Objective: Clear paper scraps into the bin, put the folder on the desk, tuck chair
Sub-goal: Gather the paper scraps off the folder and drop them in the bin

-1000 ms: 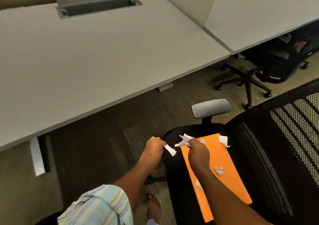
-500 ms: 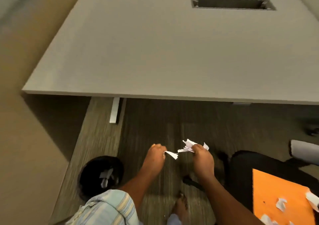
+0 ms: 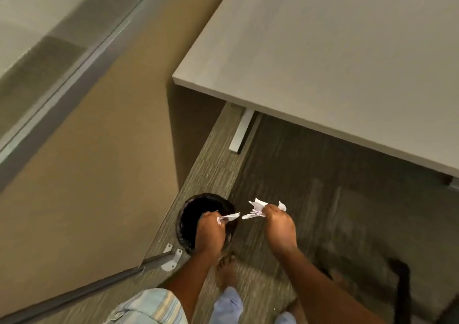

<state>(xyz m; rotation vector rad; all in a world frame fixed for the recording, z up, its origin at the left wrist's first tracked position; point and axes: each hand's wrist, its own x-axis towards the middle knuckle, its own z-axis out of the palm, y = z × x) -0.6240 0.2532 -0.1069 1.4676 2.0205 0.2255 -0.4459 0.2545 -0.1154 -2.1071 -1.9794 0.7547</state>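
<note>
A round black bin [image 3: 191,209] stands on the carpet beside the tan wall. My left hand [image 3: 210,231] hovers directly over its opening, closed on a small white paper scrap [image 3: 229,217]. My right hand [image 3: 279,226] is just right of the bin, above the carpet, gripping a bunch of white paper scraps [image 3: 257,210] that stick out from the fingers. The grey desk [image 3: 335,62] fills the upper right. The orange folder is out of view, and only a black chair leg [image 3: 403,289] shows at the lower right.
A tan partition wall [image 3: 94,162] runs along the left, with metal floor brackets [image 3: 172,259] at its corner next to the bin. A grey desk leg [image 3: 241,132] stands under the desk edge. My bare feet [image 3: 227,271] are on the striped carpet below my hands.
I have turned left, away from the chair and folder. The bin has come from the lower left to under my left hand. Both hands still hold their scraps.
</note>
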